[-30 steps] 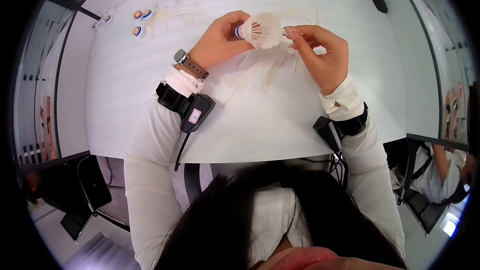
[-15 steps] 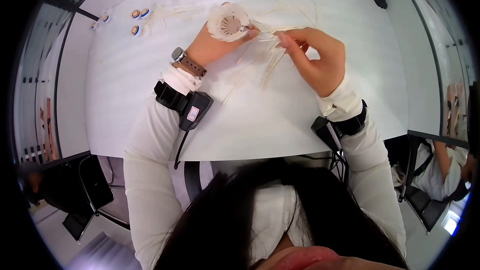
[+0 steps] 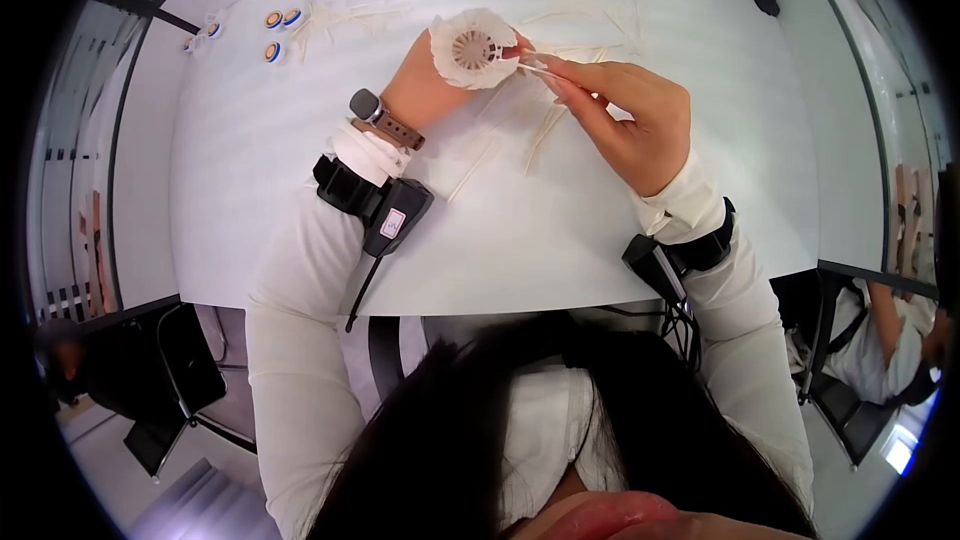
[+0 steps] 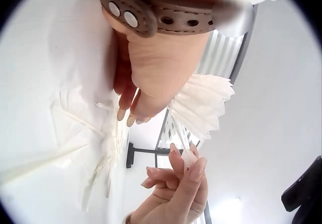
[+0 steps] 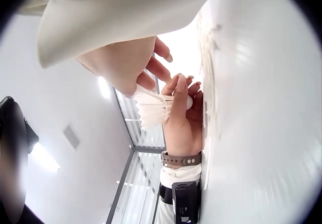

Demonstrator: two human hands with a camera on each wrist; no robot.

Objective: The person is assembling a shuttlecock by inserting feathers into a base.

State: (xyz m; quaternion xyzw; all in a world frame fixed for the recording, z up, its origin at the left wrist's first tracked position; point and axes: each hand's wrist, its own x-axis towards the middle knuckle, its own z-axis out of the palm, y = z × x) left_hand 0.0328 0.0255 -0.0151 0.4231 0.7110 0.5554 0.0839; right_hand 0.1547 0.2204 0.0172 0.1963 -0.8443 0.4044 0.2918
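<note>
My left hand (image 3: 425,90) grips a white feather shuttlecock (image 3: 472,48) by its base, with the open skirt turned up toward the head camera. Thumb and fingers close round the cork end in the right wrist view, while the skirt (image 5: 151,107) flares out above them. Close to the skirt's rim, my right hand (image 3: 640,120) pinches a thin white feather (image 4: 188,158) between thumb and fingertips. Its pale shaft points at the shuttlecock and overlaps the skirt's edge in the left wrist view.
Loose pale shafts and feather strips (image 3: 545,130) lie on the white table (image 3: 540,250) under and beyond my hands. Several small round pieces with blue bands (image 3: 272,52) stand at the far left, beside another heap of strips (image 3: 345,18). Side panels (image 3: 850,130) flank the table.
My left hand has turned the shuttlecock from facing right to facing up, shifting it left. My right hand drew back from the skirt, then came left again with the feather to its rim.
</note>
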